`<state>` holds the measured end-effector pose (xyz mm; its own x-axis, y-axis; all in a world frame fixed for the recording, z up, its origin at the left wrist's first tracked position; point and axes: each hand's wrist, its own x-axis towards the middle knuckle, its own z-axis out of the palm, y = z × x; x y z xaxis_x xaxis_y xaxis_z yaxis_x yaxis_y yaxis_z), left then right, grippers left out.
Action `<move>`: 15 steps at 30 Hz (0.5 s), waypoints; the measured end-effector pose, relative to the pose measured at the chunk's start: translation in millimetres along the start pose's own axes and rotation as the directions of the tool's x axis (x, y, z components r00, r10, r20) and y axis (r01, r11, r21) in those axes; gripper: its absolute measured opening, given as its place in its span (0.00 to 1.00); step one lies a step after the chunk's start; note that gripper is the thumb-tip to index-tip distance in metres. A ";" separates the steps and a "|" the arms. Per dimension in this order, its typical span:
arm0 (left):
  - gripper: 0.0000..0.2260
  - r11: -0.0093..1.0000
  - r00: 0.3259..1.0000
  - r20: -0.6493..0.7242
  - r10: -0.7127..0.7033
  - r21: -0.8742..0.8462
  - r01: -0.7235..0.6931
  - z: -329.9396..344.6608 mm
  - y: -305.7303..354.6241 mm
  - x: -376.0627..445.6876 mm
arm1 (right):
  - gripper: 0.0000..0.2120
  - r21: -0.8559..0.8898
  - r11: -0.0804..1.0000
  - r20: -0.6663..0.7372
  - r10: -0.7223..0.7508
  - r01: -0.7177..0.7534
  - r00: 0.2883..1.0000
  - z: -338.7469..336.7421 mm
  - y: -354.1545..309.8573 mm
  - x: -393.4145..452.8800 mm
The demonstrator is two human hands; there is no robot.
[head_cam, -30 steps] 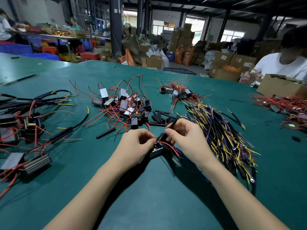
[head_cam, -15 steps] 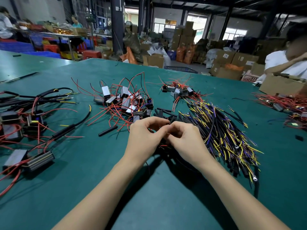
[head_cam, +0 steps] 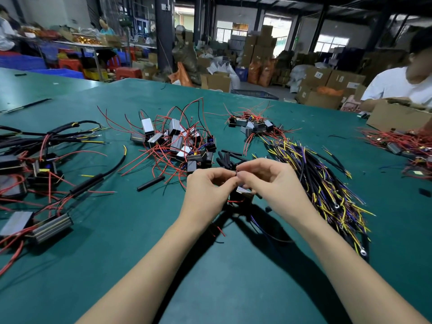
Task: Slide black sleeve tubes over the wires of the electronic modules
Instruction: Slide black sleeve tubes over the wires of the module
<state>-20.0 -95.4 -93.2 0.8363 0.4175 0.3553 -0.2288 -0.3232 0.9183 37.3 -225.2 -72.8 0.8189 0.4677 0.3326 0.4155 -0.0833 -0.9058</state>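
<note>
Both hands have lifted slightly off the table vs half a second ago, and the module is visible again, hanging under them instead of hidden behind the fingers

Module [head_cam: 243,194]: small black box with a silver face, held just above the green table [head_cam: 210,277] between the two hands, tilted. Red wire [head_cam: 235,201] loops across its front; more thin dark leads trail down to the table under it

Left hand [head_cam: 205,190]: fingers curled, thumb and forefinger pinching the wire ends at the point where both hands meet. Right hand [head_cam: 268,181]: fingers curled too, pinching the same spot from the other side. Fingertips of both hands touch. Can't tell whether a sleeve tube is in that pinch, too small and blurred

Loose black sleeve tubes [head_cam: 228,157] sit just beyond the hands; one single tube [head_cam: 150,183] lies apart to the left

Unsleeved module pile [head_cam: 177,141] with red wires is behind the left hand, smaller pile [head_cam: 253,125] further back. Bundle of black/yellow/purple wires [head_cam: 322,190] runs along the right, just beside the right hand. Finished sleeved modules [head_cam: 46,225] at far left. Another person in a white shirt [head_cam: 397,85] with a cardboard box [head_cam: 397,118] at the far right edge of the table
</note>
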 end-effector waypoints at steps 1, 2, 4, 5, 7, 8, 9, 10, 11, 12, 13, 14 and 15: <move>0.03 1.000 1.000 0.008 0.003 0.002 -0.003 0.8 0.1 -0.3 | 0.04 -0.046 0.999 -0.001 -0.017 0.017 1.000 0.7 -0.7 -0.4; 0.03 1.000 1.000 0.011 0.008 0.006 -0.008 1.2 0.2 -0.7 | 0.04 -0.097 0.995 -0.012 -0.039 0.038 0.999 1.7 -1.2 -1.0; 0.04 0.999 1.000 0.005 0.031 0.028 -0.031 1.6 0.9 -1.8 | 0.05 -0.176 0.980 -0.053 -0.101 0.090 0.993 3.0 -1.5 -1.2; 0.04 0.998 0.999 0.001 0.046 0.046 -0.046 2.1 1.4 -2.2 | 0.05 -0.214 0.969 -0.068 -0.139 0.121 0.988 3.3 -1.7 -1.2; 0.04 0.994 0.997 -0.007 0.072 0.081 -0.071 3.4 2.3 -2.9 | 0.05 -0.308 0.932 -0.059 -0.221 0.193 0.973 3.1 -2.5 -1.3; 0.04 0.992 0.997 -0.011 0.081 0.094 -0.079 4.0 2.8 -3.0 | 0.05 -0.360 0.905 -0.047 -0.259 0.225 0.965 3.4 -2.7 -1.6; 0.04 0.990 0.996 -0.015 0.090 0.107 -0.088 4.3 3.4 -3.1 | 0.05 -0.403 0.881 -0.043 -0.288 0.247 0.957 3.9 -2.5 -1.9; 0.04 0.987 0.994 -0.018 0.104 0.121 -0.101 4.2 4.1 -2.7 | 0.05 -0.427 0.868 -0.052 -0.305 0.255 0.951 4.5 -2.1 -2.6; 0.03 0.983 0.993 -0.018 0.121 0.140 -0.117 3.6 5.0 -2.3 | 0.05 -0.431 0.866 -0.076 -0.315 0.254 0.946 4.8 -1.8 -3.0; 0.03 0.977 0.990 -0.016 0.137 0.165 -0.133 2.2 5.5 -1.9 | 0.05 -0.420 0.873 -0.111 -0.321 0.248 0.941 4.5 -2.2 -3.2; 0.03 0.970 0.988 -0.015 0.152 0.196 -0.146 0.7 5.5 -1.8 | 0.05 -0.395 0.887 -0.153 -0.320 0.239 0.935 3.6 -3.6 -2.8; 0.02 0.960 0.987 -0.014 0.163 0.231 -0.155 -0.4 4.9 -1.9 | 0.06 -0.354 0.907 -0.194 -0.311 0.229 0.931 1.5 -6.2 -1.8; 0.02 0.951 0.986 -0.007 0.164 0.265 -0.156 -1.3 4.6 -2.3 | 0.07 -0.304 0.926 -0.224 -0.297 0.223 0.928 -1.5 -9.5 -0.1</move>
<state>-23.7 -96.8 -89.6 0.7838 0.3651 0.5024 -0.2162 -0.5979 0.7718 33.8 -225.8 -63.9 0.7253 0.2615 0.6369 0.6880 -0.2398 -0.6850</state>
